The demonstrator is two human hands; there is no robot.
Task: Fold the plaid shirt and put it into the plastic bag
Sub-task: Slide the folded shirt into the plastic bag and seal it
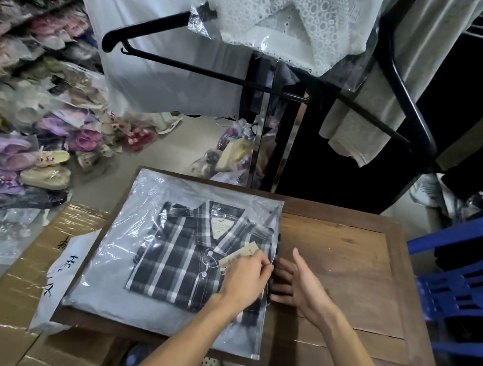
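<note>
Folded plaid shirt [180, 253] inside plastic bag [149, 203] on tabletop [345, 252]. Left hand [247, 275] pinching bag's 3 o'clock edge; right hand [298, 282] flat, released, fingers pushing shirt.

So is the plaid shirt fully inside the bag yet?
Almost. The folded plaid shirt lies under the plastic bag film, but a dark edge pokes out at the right opening.

Two bare forearms are showing, with no sleeves reaching the wrists. The left hand [247, 280] and right hand [302, 287] are wearing no gloves, rings or watches.
</note>
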